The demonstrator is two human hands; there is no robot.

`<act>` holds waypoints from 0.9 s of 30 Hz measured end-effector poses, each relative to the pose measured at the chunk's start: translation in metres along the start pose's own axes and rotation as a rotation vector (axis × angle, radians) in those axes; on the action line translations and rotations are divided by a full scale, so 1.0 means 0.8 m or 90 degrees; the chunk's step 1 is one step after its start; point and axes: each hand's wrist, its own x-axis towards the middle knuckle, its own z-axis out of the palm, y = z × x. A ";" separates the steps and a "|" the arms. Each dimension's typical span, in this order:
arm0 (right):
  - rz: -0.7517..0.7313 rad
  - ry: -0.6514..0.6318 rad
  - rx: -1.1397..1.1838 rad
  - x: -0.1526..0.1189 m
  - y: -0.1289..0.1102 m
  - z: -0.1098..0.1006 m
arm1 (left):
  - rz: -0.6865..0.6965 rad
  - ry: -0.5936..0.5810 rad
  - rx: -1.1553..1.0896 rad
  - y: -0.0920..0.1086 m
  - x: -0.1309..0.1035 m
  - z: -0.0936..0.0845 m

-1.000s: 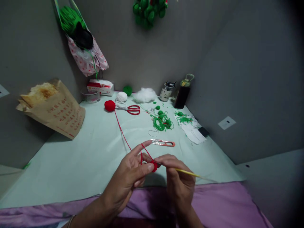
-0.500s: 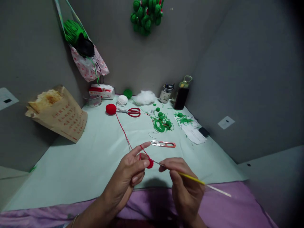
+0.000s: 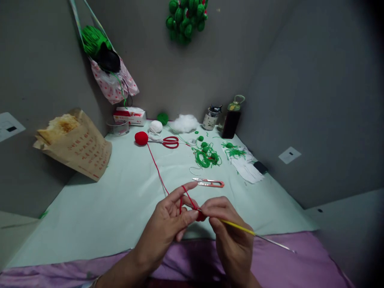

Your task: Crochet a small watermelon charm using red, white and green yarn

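Note:
Between the thumb and fingers of my left hand (image 3: pixel 172 218) is a small red crochet piece (image 3: pixel 201 216), with red yarn looped over the raised index finger. That yarn runs back to a red ball (image 3: pixel 141 138) on the cloth. My right hand (image 3: pixel 231 232) grips a crochet hook with a yellow handle (image 3: pixel 238 227); its tip end is at the red piece, and the metal rear end points to the lower right. The fingertips of both hands nearly meet at the piece. Orange thread snips (image 3: pixel 211 183) lie just beyond the hands.
Red-handled scissors (image 3: pixel 170 142), green yarn pieces (image 3: pixel 207 157), white stuffing (image 3: pixel 184 123) and a dark bottle (image 3: pixel 231 122) are farther back. A paper bag with bread (image 3: pixel 87 154) stands left. Green pieces (image 3: pixel 186 20) and a fabric bag (image 3: pixel 112 86) hang on the wall.
My right hand has moved left, closer to my left hand, bringing the hook farther into the red piece. The left hand and red piece have shifted slightly right and down.

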 end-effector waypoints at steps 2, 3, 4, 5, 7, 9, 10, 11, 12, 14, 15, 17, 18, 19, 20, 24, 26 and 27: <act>0.018 0.006 0.046 0.000 0.003 0.001 | -0.013 -0.012 -0.034 0.001 0.002 0.000; 0.030 0.012 0.079 0.000 0.005 0.001 | -0.021 -0.018 -0.052 0.002 0.002 0.000; 0.044 0.018 0.118 0.001 0.007 0.002 | -0.030 -0.025 -0.073 0.001 0.002 0.000; 0.062 0.026 0.159 0.002 0.009 0.003 | -0.040 -0.036 -0.092 0.001 0.002 0.000; 0.108 0.048 0.232 0.005 0.012 0.004 | -0.059 -0.056 -0.132 0.001 0.002 -0.002; 0.157 0.069 0.278 0.009 0.013 0.002 | -0.079 -0.073 -0.167 0.003 0.001 -0.004; 0.176 0.075 0.297 0.011 0.013 0.000 | -0.091 -0.083 -0.179 0.004 0.001 -0.005; 0.196 0.076 0.316 0.012 0.012 -0.001 | -0.102 -0.094 -0.189 0.005 0.001 -0.006; 0.214 0.072 0.338 0.013 0.012 -0.003 | -0.113 -0.106 -0.194 0.007 0.001 -0.007; 0.255 0.064 0.377 0.013 0.010 -0.004 | -0.119 -0.123 -0.184 0.006 0.001 -0.006; 0.269 0.064 0.388 0.012 0.010 -0.003 | -0.106 -0.119 -0.167 0.005 0.001 -0.005; 0.272 0.061 0.372 0.009 0.009 0.000 | -0.054 -0.076 -0.092 -0.002 0.001 -0.002; 0.256 0.056 0.339 0.008 0.009 0.002 | -0.021 -0.039 -0.038 -0.006 0.001 -0.001; 0.232 0.049 0.294 0.006 0.009 0.004 | 0.010 0.002 0.017 -0.009 0.001 0.001; 0.204 0.044 0.247 0.005 0.009 0.006 | 0.033 0.038 0.063 -0.012 0.000 0.002; 0.152 0.056 0.148 0.001 0.010 0.007 | 0.033 0.059 0.103 -0.012 0.000 0.003; 0.144 0.056 0.151 0.001 0.010 0.007 | 0.019 0.038 0.070 -0.009 0.001 0.004; 0.141 0.053 0.152 0.002 0.010 0.007 | 0.017 0.037 0.053 -0.007 0.002 0.005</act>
